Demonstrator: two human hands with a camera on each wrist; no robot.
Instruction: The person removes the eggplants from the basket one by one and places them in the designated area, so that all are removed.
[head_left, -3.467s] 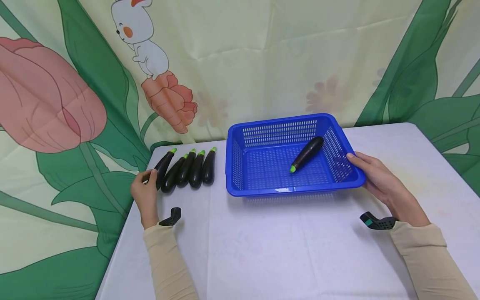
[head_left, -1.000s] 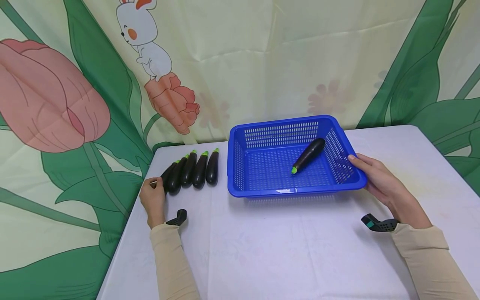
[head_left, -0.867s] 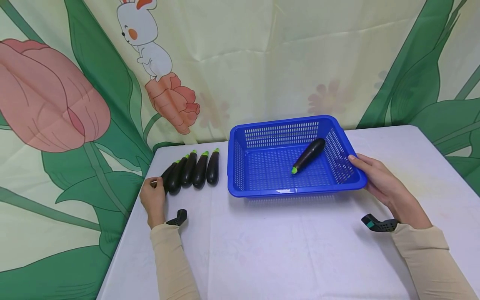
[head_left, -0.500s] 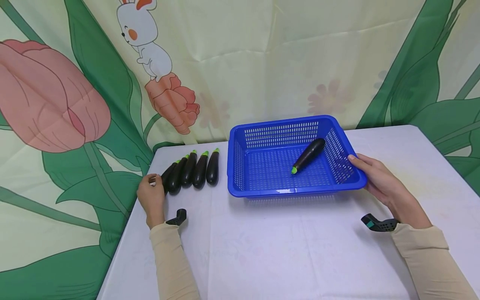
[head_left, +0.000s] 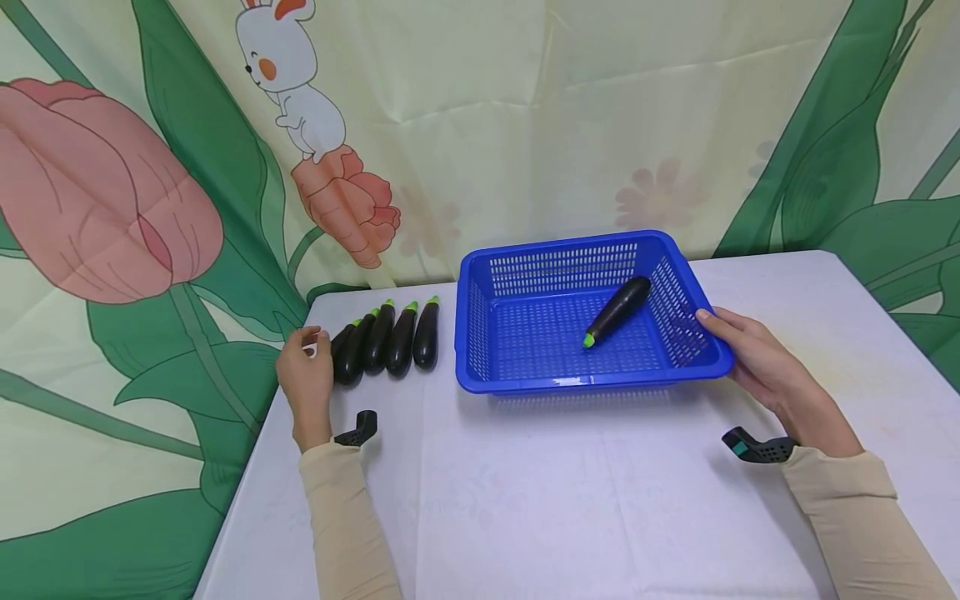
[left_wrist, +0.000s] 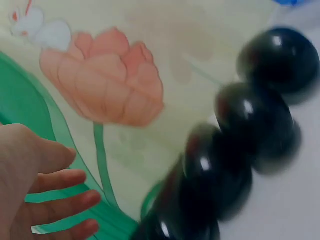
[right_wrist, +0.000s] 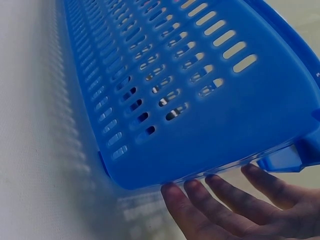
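Your left hand [head_left: 306, 377] sits on the table [head_left: 540, 500] at the left end of the row of aubergines [head_left: 386, 340], its fingers [left_wrist: 65, 197] loosely spread and holding nothing; in the head view the fingertips lie just beside the leftmost aubergine [head_left: 342, 343], and whether they touch it cannot be told. The left wrist view shows the same fingers apart from the dark, blurred fruit beside them. The row counts five aubergines lying side by side and touching, green stalk ends pointing away from you, near the left wall of the basket [head_left: 592, 381]. That blue slotted basket stands on the table right of the row, and a sixth aubergine [head_left: 617, 310] lies in it on the slant, toward the back right, its green end pointing to the middle of the floor. Your right hand [head_left: 757, 362] rests against the basket's right front corner, thumb on top of the rim, the other fingers [right_wrist: 210, 200] straight under the rim, as the right wrist view shows. Both sleeves are beige, and a black wrist mount [head_left: 358, 427] shows by the left cuff, another [head_left: 753, 446] by the right. Behind the table hangs a cloth [head_left: 480, 125] printed with a rabbit, pink flowers and green leaves
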